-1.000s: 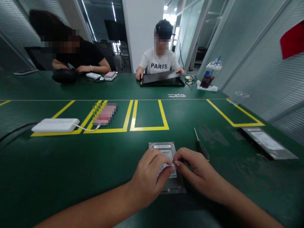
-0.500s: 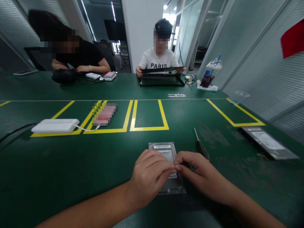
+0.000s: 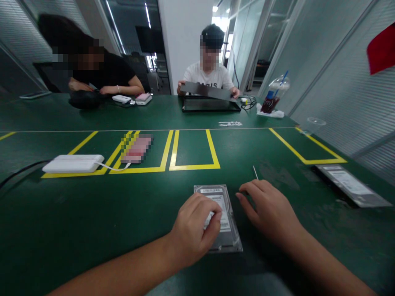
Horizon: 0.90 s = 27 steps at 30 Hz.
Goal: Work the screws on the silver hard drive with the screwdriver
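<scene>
A hard drive point(image 3: 228, 238) with a white label lies flat on the green table in front of me. Over its left part is my left hand point(image 3: 197, 224), thumb and index fingertip pinched together. Anything between those fingertips is too small to make out. To the right of the drive, my right hand point(image 3: 268, 205) has its thumb and forefinger apart, with nothing visible between them. It covers the handle of a screwdriver, whose thin metal shaft point(image 3: 255, 172) sticks out past the knuckles. I cannot see whether that hand touches the handle.
Another hard drive point(image 3: 352, 185) lies at the right. A white power bank point(image 3: 72, 163) is cabled to a pink phone point(image 3: 137, 149) among yellow tape marks. Across the table, one person holds a dark panel point(image 3: 210, 91) above a black frame; another leans at left. A drink cup point(image 3: 273, 96) stands far right.
My right hand has parted from my left and moved right and up, over the screwdriver. My left hand stays above the drive. The person opposite has tilted the dark panel.
</scene>
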Motion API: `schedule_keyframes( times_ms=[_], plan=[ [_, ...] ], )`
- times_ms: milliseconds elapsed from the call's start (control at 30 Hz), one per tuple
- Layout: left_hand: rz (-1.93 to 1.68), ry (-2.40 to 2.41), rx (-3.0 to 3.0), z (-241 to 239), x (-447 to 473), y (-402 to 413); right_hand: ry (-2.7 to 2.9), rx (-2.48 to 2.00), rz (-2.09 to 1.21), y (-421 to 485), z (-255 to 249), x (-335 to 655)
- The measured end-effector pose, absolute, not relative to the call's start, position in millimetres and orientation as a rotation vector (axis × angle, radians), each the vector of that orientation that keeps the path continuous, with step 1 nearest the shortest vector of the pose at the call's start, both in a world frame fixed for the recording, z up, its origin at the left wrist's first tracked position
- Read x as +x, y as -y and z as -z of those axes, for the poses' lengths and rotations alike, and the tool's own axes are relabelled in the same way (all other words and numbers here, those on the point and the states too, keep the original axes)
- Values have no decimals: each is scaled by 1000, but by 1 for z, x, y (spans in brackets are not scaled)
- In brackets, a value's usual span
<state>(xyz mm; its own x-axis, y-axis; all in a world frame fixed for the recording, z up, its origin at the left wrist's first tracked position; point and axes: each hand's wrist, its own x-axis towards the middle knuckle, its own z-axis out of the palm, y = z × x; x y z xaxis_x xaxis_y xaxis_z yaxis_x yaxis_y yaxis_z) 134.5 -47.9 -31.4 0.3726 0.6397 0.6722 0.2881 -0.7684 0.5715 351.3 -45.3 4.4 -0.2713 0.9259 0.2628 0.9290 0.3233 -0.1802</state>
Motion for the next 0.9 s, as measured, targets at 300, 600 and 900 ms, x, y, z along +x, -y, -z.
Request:
schedule_keyframes(
  times_ms=[300,600,900],
  plan=[
    [-1335,-676,2275,33,136,50,2302,-2339,481,38,-6,368],
    [-1323,-815,2203,28,136,54,2293,-2521,93,28,4,372],
    [-1199,-1009,1963,10,141,61,2116,-2210,103,26,4,367]
  ],
)
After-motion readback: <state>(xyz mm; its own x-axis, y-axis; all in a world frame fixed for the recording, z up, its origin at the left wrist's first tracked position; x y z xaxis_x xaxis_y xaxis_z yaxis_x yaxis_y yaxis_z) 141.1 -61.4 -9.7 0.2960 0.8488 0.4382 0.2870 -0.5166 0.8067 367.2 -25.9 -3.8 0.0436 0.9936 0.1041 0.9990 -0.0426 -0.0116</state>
